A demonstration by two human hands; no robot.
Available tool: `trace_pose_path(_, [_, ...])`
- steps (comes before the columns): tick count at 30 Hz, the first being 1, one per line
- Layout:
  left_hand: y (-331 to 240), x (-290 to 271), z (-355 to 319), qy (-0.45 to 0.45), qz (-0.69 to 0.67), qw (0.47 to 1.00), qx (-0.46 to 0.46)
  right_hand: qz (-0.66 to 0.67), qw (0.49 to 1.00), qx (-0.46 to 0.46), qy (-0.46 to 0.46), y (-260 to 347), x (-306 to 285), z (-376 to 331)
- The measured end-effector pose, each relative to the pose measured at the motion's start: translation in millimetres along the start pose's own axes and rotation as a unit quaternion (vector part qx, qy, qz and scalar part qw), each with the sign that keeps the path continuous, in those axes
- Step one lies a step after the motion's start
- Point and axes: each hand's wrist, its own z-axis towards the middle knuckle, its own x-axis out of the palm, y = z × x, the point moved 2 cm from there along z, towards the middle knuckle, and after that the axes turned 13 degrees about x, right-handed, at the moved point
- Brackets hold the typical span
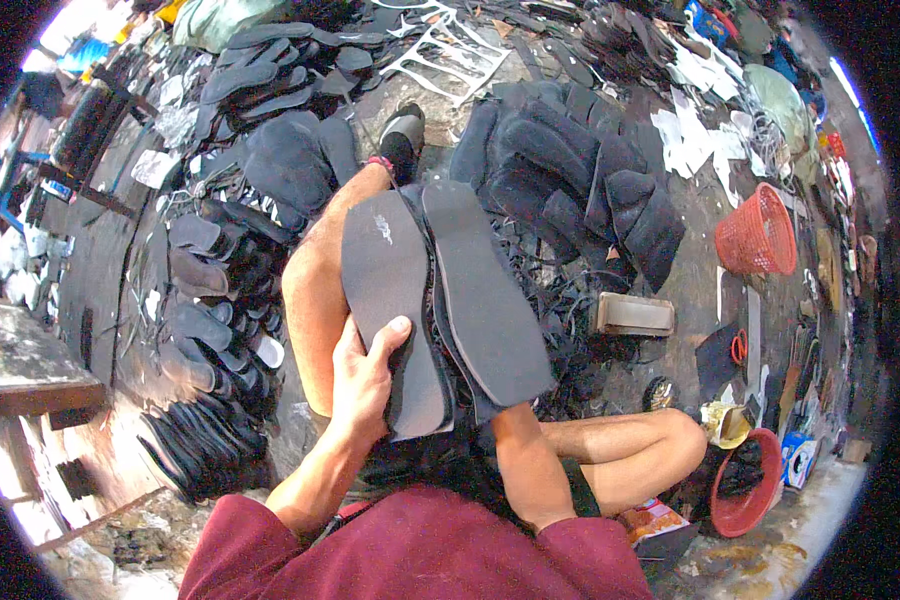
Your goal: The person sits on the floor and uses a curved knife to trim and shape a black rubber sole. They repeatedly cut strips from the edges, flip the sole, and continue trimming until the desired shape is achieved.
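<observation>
My left hand (365, 375) grips a stack of grey foam shoe soles (388, 270) with its thumb lying on the top face. Close beside it, a second stack of dark grey soles (490, 300) rests over my right hand (515, 428). That hand reaches underneath its lower end, so its fingers are hidden. Both stacks stand side by side above my lap, toes pointing away from me, with their inner edges nearly touching. A small pale mark shows near the toe of the left top sole.
Heaps of black sole pieces (570, 170) lie ahead, and more cut soles (205, 450) at left. At right are a red basket (756, 232), orange-handled scissors (738, 346), a pale rectangular block (634, 315), a yellow tin (727, 425) and a red tub (776, 465). A wooden bench (35, 395) stands left.
</observation>
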Motion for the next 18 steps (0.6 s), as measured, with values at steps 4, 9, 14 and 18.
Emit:
trace_pose_path(4, [-7,-12,-9,0.062,0.043,0.997,0.010,-0.051,0.998,-0.010,-0.032,38,-20,-27])
trace_pose_path(9, [-30,-40,2,0.080,-0.092,0.993,-0.003,-0.110,0.992,-0.027,-0.062,37,-6,-100])
trace_pose_path(14, [-25,-64,-2,0.105,-0.126,0.984,-0.068,-0.165,0.983,-0.018,-0.081,4,0,-141])
trace_pose_path(18, [-20,-67,0,0.165,-0.037,0.980,-0.101,-0.195,0.976,-0.037,-0.086,9,-6,-121])
